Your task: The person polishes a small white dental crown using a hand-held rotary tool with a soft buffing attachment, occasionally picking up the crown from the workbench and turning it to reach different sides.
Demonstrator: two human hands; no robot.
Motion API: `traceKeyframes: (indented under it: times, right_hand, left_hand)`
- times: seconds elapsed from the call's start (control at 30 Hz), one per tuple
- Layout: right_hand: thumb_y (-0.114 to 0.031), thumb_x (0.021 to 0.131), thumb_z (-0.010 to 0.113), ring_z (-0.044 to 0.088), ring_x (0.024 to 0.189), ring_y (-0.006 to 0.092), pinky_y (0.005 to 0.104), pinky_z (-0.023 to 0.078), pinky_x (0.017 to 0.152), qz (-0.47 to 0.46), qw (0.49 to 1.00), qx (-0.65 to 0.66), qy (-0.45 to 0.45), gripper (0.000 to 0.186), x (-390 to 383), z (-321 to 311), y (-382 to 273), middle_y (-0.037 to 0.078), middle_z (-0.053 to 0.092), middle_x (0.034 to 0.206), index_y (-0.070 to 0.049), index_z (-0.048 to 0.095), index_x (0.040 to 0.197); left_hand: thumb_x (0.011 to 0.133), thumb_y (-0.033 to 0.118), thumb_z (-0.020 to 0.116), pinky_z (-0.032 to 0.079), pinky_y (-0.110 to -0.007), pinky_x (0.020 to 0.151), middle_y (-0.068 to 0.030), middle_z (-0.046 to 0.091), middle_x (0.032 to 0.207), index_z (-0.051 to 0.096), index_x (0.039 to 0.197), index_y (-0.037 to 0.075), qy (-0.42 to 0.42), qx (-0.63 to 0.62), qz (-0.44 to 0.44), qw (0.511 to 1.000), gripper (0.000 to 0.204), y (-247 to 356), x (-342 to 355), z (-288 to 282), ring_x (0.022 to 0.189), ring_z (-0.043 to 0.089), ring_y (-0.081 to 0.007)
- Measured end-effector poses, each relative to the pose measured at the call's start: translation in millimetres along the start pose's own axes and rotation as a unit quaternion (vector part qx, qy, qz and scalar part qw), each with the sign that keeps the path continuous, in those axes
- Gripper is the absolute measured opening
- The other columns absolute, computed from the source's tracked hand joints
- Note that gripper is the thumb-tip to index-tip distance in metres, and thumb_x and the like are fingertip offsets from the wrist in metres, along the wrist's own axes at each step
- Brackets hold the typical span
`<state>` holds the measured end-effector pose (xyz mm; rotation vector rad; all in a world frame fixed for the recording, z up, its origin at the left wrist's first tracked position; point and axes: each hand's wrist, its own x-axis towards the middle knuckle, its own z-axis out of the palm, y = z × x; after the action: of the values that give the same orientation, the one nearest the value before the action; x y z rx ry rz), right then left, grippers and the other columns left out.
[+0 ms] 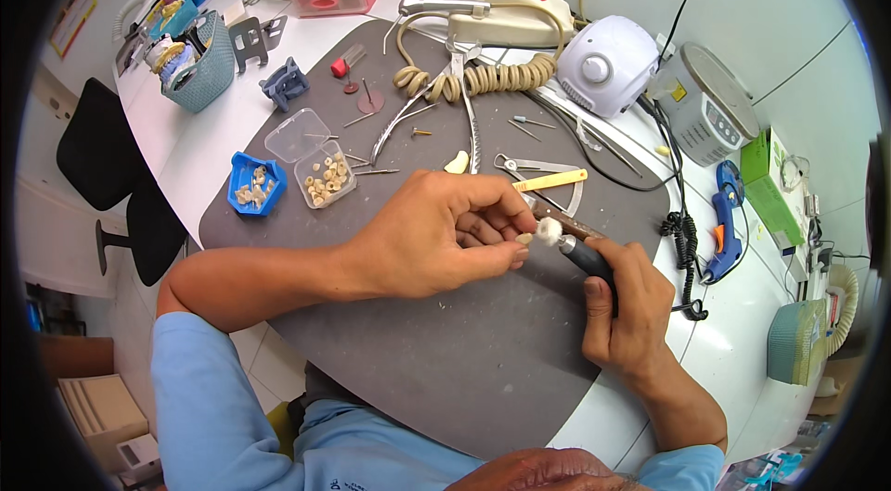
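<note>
One tooth-like pc [524,238], pinched in L hand [422,236], is prob. mid-work by handpiece [588,259] gripped in R hand [633,305]; boxed pcs [327,177] left of L hand, status unclear.

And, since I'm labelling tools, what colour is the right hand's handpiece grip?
Dark, near-black grey; the handpiece grip shows best in the head view.

A cream, seemingly tooth-shaped piece [524,239] is held just beside the white-tipped dark handpiece [587,259].
</note>
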<state>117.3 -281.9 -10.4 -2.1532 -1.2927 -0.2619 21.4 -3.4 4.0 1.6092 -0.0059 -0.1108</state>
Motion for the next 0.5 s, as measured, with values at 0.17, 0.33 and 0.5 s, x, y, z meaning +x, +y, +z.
traceKeyframes:
  times: [0.17, 0.33, 0.5]
  right_hand:
    - [-0.01, 0.096, 0.076, 0.061, 0.064, 0.032, 0.0426, 0.045, 0.059, 0.001, 1.0, 0.002, 0.001, 0.028, 1.4, -0.4, -0.4, 0.014, 0.064, 0.086, -0.002, 0.074, 0.123]
    - [-0.014, 0.095, 0.08, 0.06, 0.062, 0.0311, 0.0424, 0.045, 0.058, -0.001, 1.0, -0.009, -0.005, 0.024, 1.1, -1.8, -2.0, 0.012, 0.063, 0.083, -0.004, 0.076, 0.117]
    - [-0.018, 0.093, 0.084, 0.06, 0.062, 0.0296, 0.042, 0.045, 0.058, 0.003, 1.0, -0.025, -0.012, 0.024, 1.3, -1.2, -5.8, 0.009, 0.063, 0.082, -0.006, 0.078, 0.114]
  left_hand:
    - [0.101, -0.002, 0.079, 0.065, -0.022, 0.088, -0.0079, 0.08, 0.109, 0.072, 0.12, -0.005, -0.01, -0.011, -0.017, 1.0, 0.021, -2.0, -0.6, 3.4, 0.101, 0.08, -0.0105]
    - [0.1, 0.001, 0.083, 0.064, -0.022, 0.084, -0.0065, 0.08, 0.107, 0.072, 0.117, -0.004, -0.011, -0.006, -0.032, 0.999, 0.021, 0.2, -2.2, 2.9, 0.098, 0.079, -0.0089]
    - [0.098, 0.003, 0.085, 0.063, -0.022, 0.081, -0.0049, 0.079, 0.105, 0.073, 0.114, -0.003, -0.01, 0.047, -0.047, 0.998, 0.021, -0.4, -2.1, 4.3, 0.092, 0.076, -0.0061]
